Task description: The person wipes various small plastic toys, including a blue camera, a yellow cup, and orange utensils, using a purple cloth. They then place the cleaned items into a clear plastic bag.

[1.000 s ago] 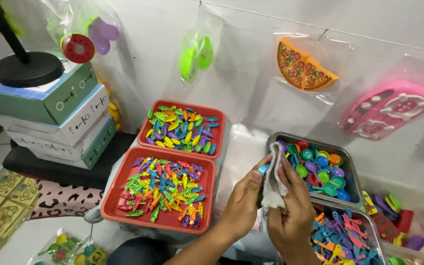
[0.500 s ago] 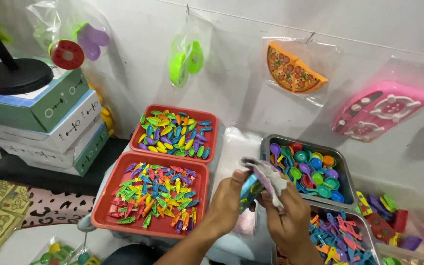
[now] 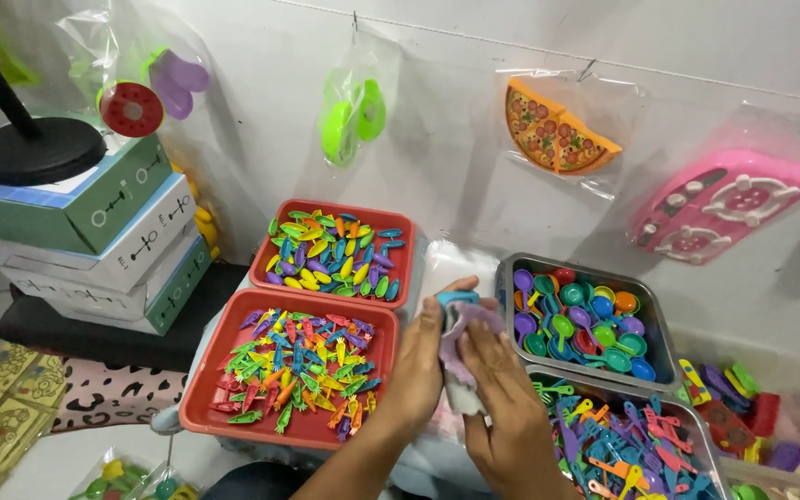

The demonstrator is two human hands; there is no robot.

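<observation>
A small clear plastic bag (image 3: 460,356) holding pale purple and blue toy pieces sits between both hands, above the gap between the trays. The left hand (image 3: 418,361) grips its left edge, thumb against the blue piece at the top. The right hand (image 3: 502,407) lies over its right side, fingers extended flat on the film; whether it pinches the bag cannot be told.

Left of the hands: two red rectangular plastic trays (image 3: 206,407) of small multicoloured toy utensils. Right: a grey metal tray (image 3: 659,324) of glossy round toy spoons, and a second grey tray (image 3: 706,444) of flat coloured pieces.
</observation>
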